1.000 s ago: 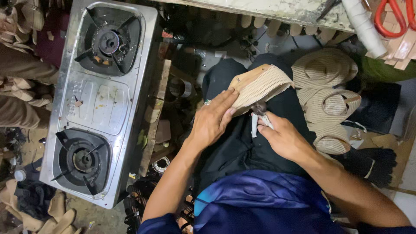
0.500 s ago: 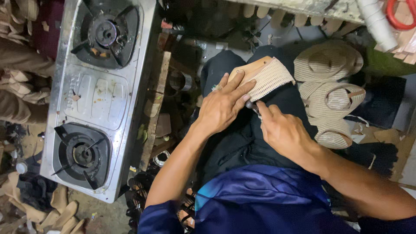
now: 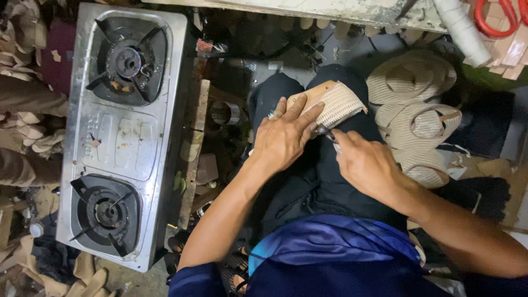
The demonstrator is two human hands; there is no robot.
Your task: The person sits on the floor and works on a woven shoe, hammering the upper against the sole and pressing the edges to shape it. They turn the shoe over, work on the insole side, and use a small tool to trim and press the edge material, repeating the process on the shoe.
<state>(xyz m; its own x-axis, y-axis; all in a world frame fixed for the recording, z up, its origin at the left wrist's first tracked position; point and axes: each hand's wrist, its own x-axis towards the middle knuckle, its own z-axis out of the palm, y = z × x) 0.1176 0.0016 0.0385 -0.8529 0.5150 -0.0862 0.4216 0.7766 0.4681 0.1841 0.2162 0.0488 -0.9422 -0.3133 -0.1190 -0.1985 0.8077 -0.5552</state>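
Two burners on a steel gas stove (image 3: 124,132) at far left, standing on a floor littered with tan offcuts (image 3: 91,272). Just right of the stove, a narrow wooden plank (image 3: 193,143) and a small metal ring (image 3: 225,113) lying in the dark clutter. Centre frame, left hand (image 3: 283,135) flat with fingers spread, pressing a tan shoe sole with woven beige strap (image 3: 330,102) down on the dark-trousered knee (image 3: 308,181). Touching the sole's near edge, a small dark tool (image 3: 324,132), pinched in the closed fingers of the right hand (image 3: 366,165); blade or tip too small to make out. Further right, a stack of finished woven beige sandals (image 3: 415,113) on the floor just beside the knee. Top right, a white roll (image 3: 462,30) and red-handled scissors (image 3: 495,22) on a bench edge.
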